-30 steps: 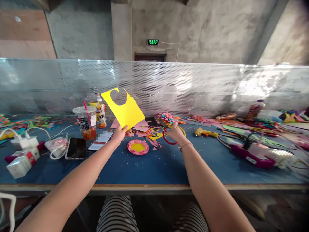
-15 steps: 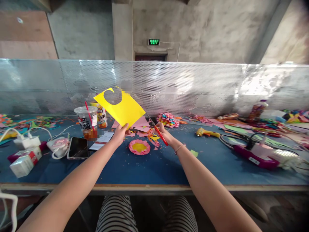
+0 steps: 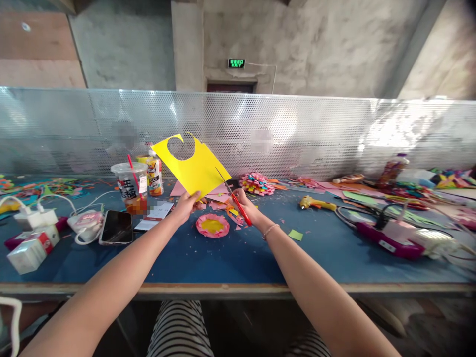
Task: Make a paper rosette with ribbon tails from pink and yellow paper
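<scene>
My left hand (image 3: 186, 205) pinches the lower corner of a yellow paper sheet (image 3: 193, 166) and holds it up above the blue table (image 3: 230, 253). The sheet has a round hole cut near its top edge. My right hand (image 3: 245, 202) grips red-handled scissors (image 3: 235, 198), whose blades point up at the sheet's right edge. A pink paper flower with a yellow centre (image 3: 212, 225) lies on the table just below both hands, among pink and yellow scraps.
Left of my hands stand a plastic cup with a red straw (image 3: 131, 187), a bottle (image 3: 154, 174), a dark phone (image 3: 116, 227) and chargers. On the right lie a glue gun (image 3: 316, 202), a pink device (image 3: 390, 240) and paper piles. A perforated metal screen (image 3: 297, 134) backs the table.
My right hand lifted the red scissors off the table and brought them left, up to the yellow sheet's right edge. My left hand kept holding the sheet raised.
</scene>
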`<control>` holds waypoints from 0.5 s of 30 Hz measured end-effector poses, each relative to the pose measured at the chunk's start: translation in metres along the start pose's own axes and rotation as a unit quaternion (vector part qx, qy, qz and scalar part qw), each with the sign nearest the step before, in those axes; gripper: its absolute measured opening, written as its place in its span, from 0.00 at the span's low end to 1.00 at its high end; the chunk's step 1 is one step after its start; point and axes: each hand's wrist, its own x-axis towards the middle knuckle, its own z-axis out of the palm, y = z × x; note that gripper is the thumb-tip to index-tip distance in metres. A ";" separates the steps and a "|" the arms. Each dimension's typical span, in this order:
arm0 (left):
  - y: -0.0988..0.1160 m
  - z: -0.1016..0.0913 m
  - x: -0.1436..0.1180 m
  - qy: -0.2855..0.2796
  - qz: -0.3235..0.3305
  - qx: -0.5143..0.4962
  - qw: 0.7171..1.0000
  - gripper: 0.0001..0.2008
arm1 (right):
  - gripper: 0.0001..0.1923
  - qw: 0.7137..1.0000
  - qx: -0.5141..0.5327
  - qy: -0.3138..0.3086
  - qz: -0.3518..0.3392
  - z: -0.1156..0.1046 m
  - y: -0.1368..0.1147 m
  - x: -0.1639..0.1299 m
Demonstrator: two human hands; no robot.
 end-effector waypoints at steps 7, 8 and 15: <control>0.003 0.001 -0.001 0.002 0.012 -0.003 1.000 0.17 | 0.17 1.000 -0.008 -0.001 -0.007 -0.001 0.000 0.000; 0.002 0.001 -0.001 -0.001 0.015 -0.002 1.000 0.17 | 0.17 1.000 -0.008 -0.002 -0.008 -0.001 0.000 0.000; 0.001 -0.001 0.001 0.005 0.037 -0.001 0.999 0.17 | 0.17 1.000 -0.010 0.002 -0.008 -0.003 -0.005 -0.001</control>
